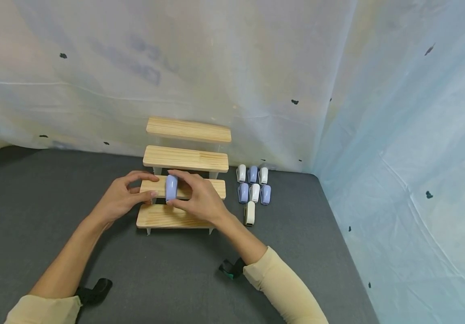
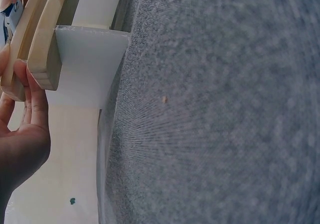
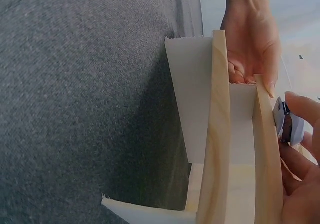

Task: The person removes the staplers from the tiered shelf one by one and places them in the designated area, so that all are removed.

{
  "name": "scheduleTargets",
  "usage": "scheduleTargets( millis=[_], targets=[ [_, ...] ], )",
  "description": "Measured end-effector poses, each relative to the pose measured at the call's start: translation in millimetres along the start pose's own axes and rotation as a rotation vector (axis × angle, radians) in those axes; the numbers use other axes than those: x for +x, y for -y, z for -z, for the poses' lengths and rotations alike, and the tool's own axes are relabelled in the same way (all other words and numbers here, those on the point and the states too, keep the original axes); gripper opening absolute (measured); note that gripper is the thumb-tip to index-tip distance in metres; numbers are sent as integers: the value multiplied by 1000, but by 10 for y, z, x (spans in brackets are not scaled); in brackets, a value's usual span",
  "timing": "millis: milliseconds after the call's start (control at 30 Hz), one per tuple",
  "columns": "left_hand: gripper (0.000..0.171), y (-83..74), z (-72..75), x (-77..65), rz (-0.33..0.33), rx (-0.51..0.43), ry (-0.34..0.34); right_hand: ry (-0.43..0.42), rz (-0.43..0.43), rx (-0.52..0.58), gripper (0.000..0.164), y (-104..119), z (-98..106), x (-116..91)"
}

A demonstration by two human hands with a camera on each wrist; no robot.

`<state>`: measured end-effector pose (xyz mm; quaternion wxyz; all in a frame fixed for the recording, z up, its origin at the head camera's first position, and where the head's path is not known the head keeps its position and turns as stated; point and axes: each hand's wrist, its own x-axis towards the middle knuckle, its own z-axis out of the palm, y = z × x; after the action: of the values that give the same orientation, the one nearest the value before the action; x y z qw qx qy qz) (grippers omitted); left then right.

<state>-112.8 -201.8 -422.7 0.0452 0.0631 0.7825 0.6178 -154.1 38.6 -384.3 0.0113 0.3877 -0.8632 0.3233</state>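
Observation:
A four-tier wooden step rack (image 1: 181, 157) with white side supports stands in the middle. My right hand (image 1: 204, 198) pinches a periwinkle mini stapler (image 1: 171, 188) between thumb and fingers, at the second board from the front. In the right wrist view the stapler (image 3: 288, 121) shows its metal inner part, lying close against the board's top face. At that same board's left end, my left hand (image 1: 120, 196) grips the wood, thumb on top and fingers beneath. The left wrist view shows the left fingers (image 2: 37, 96) curled around the board's end.
Right of the rack, several white and periwinkle mini staplers (image 1: 254, 192) lie in rows, with a cream stapler (image 1: 250, 213) nearest the front. Dark grey cloth (image 1: 155, 270) covers the table. Pale sheeting (image 1: 257, 67) hangs behind and to the right. Black straps (image 1: 95, 292) hang by the forearms.

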Motion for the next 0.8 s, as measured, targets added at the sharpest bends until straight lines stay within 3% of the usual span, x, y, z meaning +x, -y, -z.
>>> scheduleTargets(
  millis=[200,567,800],
  targets=[
    [50,1,-10,-3,5,6,-7,-3,2,64,70,-2,31,-32],
    [49,-18,-2,13,0,2,-4,-13,21,283,67,-87,146,-135],
    [50,-12,-7,13,13,-4,-9,-31,32,338,68,-195,203,-236]
  ],
)
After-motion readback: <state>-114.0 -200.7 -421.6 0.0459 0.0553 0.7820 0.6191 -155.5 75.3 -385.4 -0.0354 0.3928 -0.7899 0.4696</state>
